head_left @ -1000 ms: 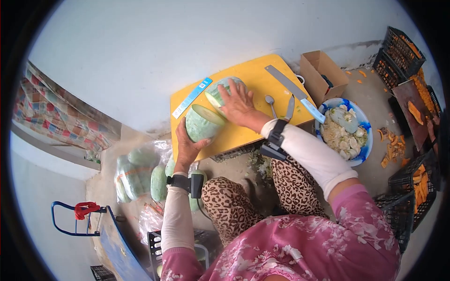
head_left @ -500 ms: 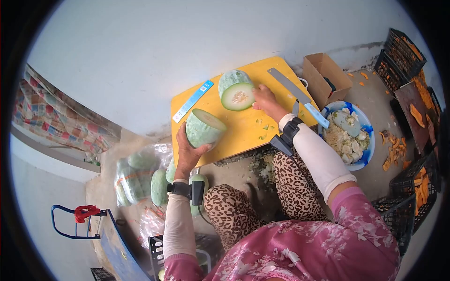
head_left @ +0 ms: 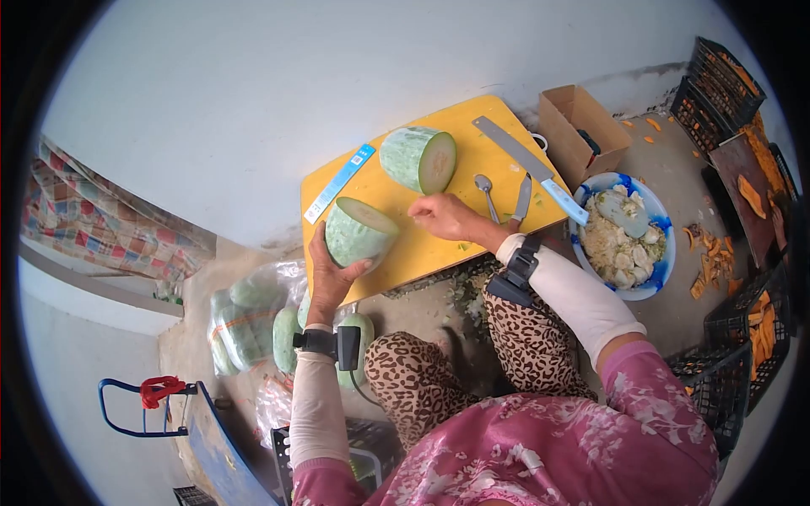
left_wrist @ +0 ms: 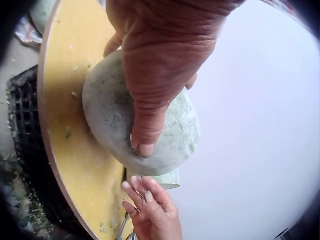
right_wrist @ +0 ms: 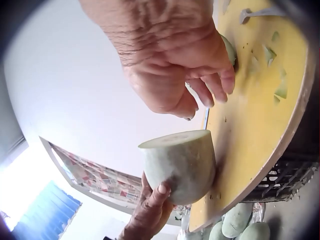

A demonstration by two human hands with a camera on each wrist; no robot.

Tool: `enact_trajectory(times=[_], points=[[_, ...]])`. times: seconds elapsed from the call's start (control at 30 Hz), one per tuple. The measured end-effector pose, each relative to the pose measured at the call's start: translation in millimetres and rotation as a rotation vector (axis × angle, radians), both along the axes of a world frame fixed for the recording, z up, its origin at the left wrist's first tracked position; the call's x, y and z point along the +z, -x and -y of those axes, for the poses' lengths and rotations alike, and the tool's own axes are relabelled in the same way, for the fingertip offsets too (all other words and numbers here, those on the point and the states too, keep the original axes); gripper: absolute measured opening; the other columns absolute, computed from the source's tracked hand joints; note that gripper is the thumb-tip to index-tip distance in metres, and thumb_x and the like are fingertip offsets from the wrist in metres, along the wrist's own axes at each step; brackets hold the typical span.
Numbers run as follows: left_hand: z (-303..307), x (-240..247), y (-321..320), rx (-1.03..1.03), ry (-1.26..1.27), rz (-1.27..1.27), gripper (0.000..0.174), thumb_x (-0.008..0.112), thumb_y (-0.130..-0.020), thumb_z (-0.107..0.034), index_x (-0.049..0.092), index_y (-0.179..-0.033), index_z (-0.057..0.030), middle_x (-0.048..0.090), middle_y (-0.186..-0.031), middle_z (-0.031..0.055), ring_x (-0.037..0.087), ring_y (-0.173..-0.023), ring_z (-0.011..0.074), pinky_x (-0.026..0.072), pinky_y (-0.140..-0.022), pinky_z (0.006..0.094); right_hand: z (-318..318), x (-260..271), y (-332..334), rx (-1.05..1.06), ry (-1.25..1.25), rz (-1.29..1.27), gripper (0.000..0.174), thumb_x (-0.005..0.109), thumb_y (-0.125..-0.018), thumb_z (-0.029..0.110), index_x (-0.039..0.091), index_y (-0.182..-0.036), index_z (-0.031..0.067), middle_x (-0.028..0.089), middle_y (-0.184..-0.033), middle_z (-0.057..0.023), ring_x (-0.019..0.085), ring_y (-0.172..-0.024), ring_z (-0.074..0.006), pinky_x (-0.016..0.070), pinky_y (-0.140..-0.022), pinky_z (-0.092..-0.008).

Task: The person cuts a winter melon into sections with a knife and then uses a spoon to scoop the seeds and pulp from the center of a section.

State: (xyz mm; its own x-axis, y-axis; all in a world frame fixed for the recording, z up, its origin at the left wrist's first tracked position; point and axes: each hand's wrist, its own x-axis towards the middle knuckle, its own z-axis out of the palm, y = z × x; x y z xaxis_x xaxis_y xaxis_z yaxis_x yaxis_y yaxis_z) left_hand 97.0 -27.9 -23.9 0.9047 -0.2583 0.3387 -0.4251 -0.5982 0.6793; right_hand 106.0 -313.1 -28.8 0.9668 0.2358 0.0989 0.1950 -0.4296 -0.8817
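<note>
My left hand (head_left: 332,277) grips one half of a winter melon (head_left: 359,240) at the near left of the yellow table (head_left: 430,244). Its thumb lies along the pale green rind, and the cut face points up and to the right. The other winter melon half (head_left: 403,158) lies farther back on its side, its seedy cut face turned right. My right hand (head_left: 447,218) hovers over the table between the halves, holding nothing, fingers loosely bent. In the right wrist view, those fingers (right_wrist: 215,87) are apart from the held half (right_wrist: 180,165).
A blue-and-white strip (head_left: 339,183) lies at the table's left. To the right are a spoon (head_left: 483,183), a small knife (head_left: 523,198) and a large blue-handled knife (head_left: 519,148). Beyond stand a basin (head_left: 664,268) of pulp and a cardboard box (head_left: 559,126). Whole melons (head_left: 359,337) sit below.
My right hand has turned the far melon half so its cut face points right, let go, and come back toward the near half. My left hand keeps its grip.
</note>
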Motion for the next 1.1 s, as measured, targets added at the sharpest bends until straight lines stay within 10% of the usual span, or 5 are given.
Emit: enact_trajectory(times=[0.2,0.4,0.6,0.8,1.1], points=[[3,4,2,0.009,-0.003,0.002,0.117,0.086,-0.06,-0.05,0.021,-0.146,-0.0036,0.031,-0.137,0.0177,0.034,-0.129,0.0311,0.0314,-0.109,0.0425,-4,-13,-22,-0.029,0.146,0.022,0.067,0.061,-0.083,0.021,0.035,-0.143,0.007,0.049,-0.137,-0.0173,0.044,-0.13,-0.0307,0.0357,-0.105,-0.0415],[5,1,4,0.015,-0.03,0.054,0.119,0.086,-0.057,-0.053,0.023,-0.145,-0.0031,0.033,-0.136,0.0184,0.036,-0.127,0.0322,0.0314,-0.108,0.043,-13,-8,-29,-0.198,0.365,0.06,0.069,0.06,-0.082,0.022,0.033,-0.143,0.0057,0.034,-0.148,-0.0176,0.031,-0.138,-0.0325,0.0283,-0.107,-0.0531],[9,4,7,0.002,-0.032,0.08,0.12,0.085,-0.056,-0.056,0.025,-0.145,-0.0033,0.035,-0.135,0.0196,0.035,-0.127,0.0341,0.0303,-0.108,0.0437,-10,-12,-26,-0.004,0.298,-0.197,0.061,0.061,-0.085,0.023,0.039,-0.138,0.0007,0.052,-0.129,-0.0188,0.06,-0.108,-0.0332,0.0478,-0.089,-0.0461],[6,4,7,-0.034,-0.042,0.043,0.113,0.084,-0.061,-0.051,0.025,-0.146,-0.0051,0.034,-0.134,0.0194,0.035,-0.127,0.0334,0.0298,-0.108,0.0434,-30,-14,26,0.15,-0.63,-0.643,0.035,0.062,-0.083,0.023,0.052,-0.105,-0.0025,0.055,-0.101,-0.0163,0.06,-0.097,-0.0292,0.0503,-0.08,-0.0407],[24,50,10,0.025,0.195,-0.47,0.082,0.071,-0.084,-0.038,0.027,-0.145,-0.0065,0.038,-0.136,0.0197,0.044,-0.122,0.0294,0.0417,-0.097,0.0435,-59,-45,37,-0.056,-1.184,-0.735,0.022,0.062,-0.08,0.011,0.054,-0.1,0.0097,0.056,-0.102,-0.0056,0.051,-0.094,-0.0211,0.0398,-0.074,-0.0393]])
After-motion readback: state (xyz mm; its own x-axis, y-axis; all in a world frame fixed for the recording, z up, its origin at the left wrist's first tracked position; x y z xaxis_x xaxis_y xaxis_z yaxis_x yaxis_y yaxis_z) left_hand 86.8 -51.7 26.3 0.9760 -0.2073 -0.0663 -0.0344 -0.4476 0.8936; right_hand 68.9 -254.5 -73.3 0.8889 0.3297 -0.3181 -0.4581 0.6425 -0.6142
